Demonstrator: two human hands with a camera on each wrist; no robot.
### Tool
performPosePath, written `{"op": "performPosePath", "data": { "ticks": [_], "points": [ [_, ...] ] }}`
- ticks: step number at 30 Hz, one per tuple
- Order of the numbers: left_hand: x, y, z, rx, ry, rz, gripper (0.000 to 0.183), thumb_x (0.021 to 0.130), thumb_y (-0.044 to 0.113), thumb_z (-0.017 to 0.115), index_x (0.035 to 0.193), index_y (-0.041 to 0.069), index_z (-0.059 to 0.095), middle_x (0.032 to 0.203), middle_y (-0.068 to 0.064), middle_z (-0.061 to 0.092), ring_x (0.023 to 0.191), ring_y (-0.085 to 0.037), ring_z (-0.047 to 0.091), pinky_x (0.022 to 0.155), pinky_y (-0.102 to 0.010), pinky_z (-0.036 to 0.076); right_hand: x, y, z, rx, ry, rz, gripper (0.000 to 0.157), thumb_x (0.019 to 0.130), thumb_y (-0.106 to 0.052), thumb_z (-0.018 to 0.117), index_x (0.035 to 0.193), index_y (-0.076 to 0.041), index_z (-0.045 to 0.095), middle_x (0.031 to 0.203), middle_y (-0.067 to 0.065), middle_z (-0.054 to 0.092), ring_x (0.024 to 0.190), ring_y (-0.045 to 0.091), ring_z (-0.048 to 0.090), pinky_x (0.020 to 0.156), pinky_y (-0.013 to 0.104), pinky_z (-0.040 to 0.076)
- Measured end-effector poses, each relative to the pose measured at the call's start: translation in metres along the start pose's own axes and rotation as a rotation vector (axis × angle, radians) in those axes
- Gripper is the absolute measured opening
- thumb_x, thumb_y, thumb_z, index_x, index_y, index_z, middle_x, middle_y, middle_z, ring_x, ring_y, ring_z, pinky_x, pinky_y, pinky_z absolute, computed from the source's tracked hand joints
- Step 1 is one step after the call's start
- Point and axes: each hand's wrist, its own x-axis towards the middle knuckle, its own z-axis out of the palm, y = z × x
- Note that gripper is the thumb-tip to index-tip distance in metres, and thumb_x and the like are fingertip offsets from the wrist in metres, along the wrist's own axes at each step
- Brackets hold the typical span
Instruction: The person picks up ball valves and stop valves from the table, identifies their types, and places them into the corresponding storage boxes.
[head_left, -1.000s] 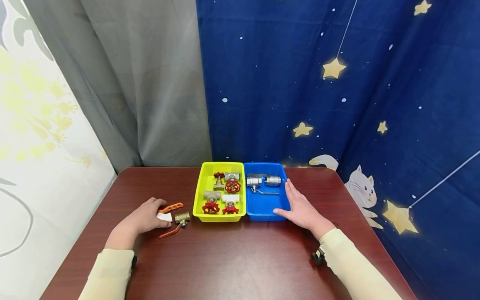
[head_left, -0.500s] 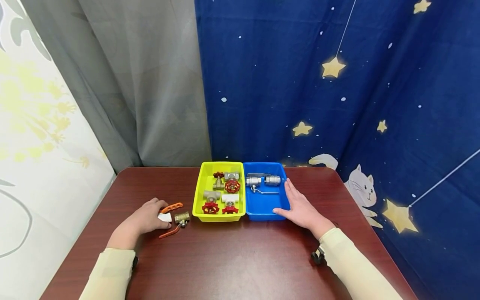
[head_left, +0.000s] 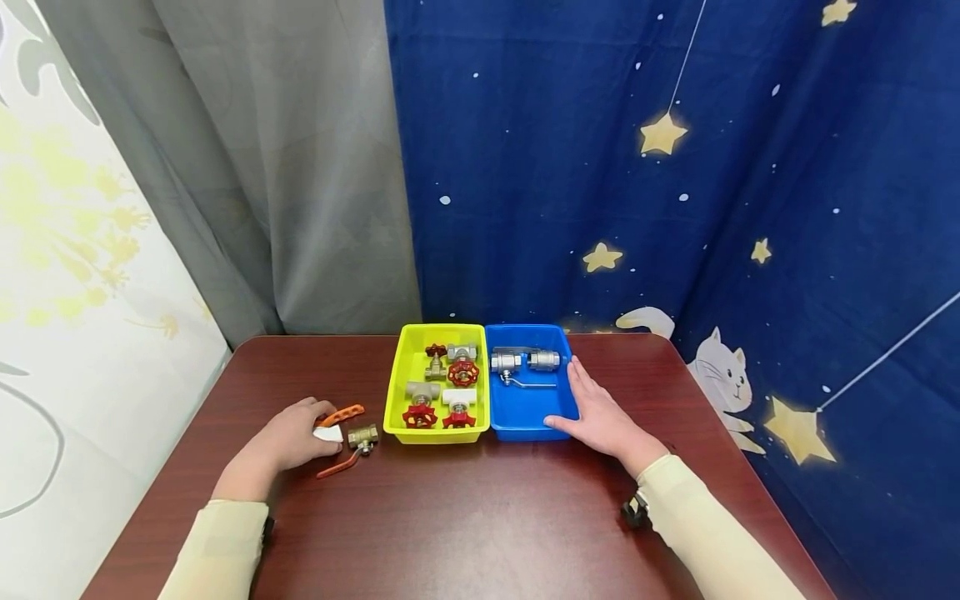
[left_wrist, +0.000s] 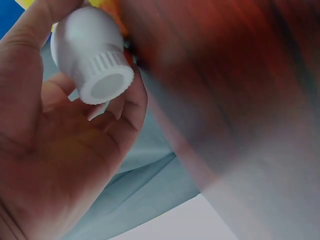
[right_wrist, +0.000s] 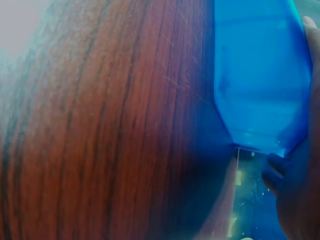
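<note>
At the table's left side my left hand (head_left: 291, 433) pinches a white plastic ball valve (head_left: 328, 433) with an orange lever handle (head_left: 347, 415). In the left wrist view the round white body (left_wrist: 92, 42) lies between thumb and fingers, its ribbed open end toward the camera. Just right of it, a brass ball valve (head_left: 363, 436) with an orange-red lever lies on the table. My right hand (head_left: 606, 423) rests against the right side of the blue bin (head_left: 534, 408), fingers straight along it and thumb at the front rim. Several metal lever valves (head_left: 543, 360) lie in this bin's back part.
A yellow bin (head_left: 397, 392) stands against the blue bin's left side. It holds several valves with red handwheels (head_left: 463, 374). The dark red wooden table (head_left: 480, 517) extends in front. Grey and blue curtains (head_left: 540, 167) hang behind it.
</note>
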Motion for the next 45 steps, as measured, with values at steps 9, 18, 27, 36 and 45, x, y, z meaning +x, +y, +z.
{"op": "performPosePath", "data": {
  "ticks": [9,18,27,36,45],
  "points": [
    [0.000,-0.002,-0.005,0.003,0.036,-0.015,0.062,0.085,0.040,0.087,0.134,0.006,0.071,0.121,-0.014,0.067,0.091,-0.026,0.061,0.080,-0.051,0.054,0.000,-0.002,-0.001,0.010,-0.001,0.002,0.116,0.102,-0.061,0.073,0.177,-0.001,0.007,0.185,0.017,0.003,0.166,0.049,0.018,0.126,0.074,0.024],
    [0.002,0.005,-0.011,-0.036,0.078,-0.011,0.055,0.089,0.044,0.087,0.131,0.012,0.070,0.116,-0.007,0.066,0.090,-0.022,0.060,0.080,-0.046,0.053,-0.001,-0.002,-0.002,0.020,-0.009,-0.001,0.118,0.101,-0.064,0.072,0.177,-0.002,0.007,0.186,0.015,0.001,0.167,0.048,0.017,0.127,0.073,0.023],
    [0.008,0.016,-0.020,-0.072,0.123,0.020,0.055,0.092,0.046,0.087,0.133,0.014,0.069,0.117,-0.004,0.066,0.096,-0.023,0.061,0.083,-0.047,0.054,-0.001,-0.002,-0.002,0.020,-0.012,0.005,0.116,0.102,-0.062,0.072,0.177,-0.003,0.005,0.186,0.014,-0.001,0.167,0.048,0.016,0.127,0.073,0.023],
    [0.013,0.033,-0.029,-0.083,0.127,0.052,0.057,0.093,0.047,0.086,0.137,0.015,0.069,0.121,-0.003,0.066,0.097,-0.022,0.062,0.082,-0.044,0.054,-0.001,-0.002,-0.002,0.019,-0.020,0.011,0.118,0.101,-0.065,0.071,0.177,-0.004,0.004,0.186,0.012,-0.002,0.167,0.047,0.016,0.127,0.073,0.023],
    [0.021,0.055,-0.036,-0.091,0.105,0.079,0.059,0.090,0.049,0.087,0.137,0.018,0.070,0.120,0.000,0.067,0.097,-0.020,0.062,0.086,-0.047,0.058,-0.001,-0.002,-0.002,0.024,-0.017,0.007,0.117,0.102,-0.063,0.072,0.177,-0.004,0.005,0.186,0.012,-0.002,0.167,0.047,0.016,0.128,0.073,0.022]
  ]
}}
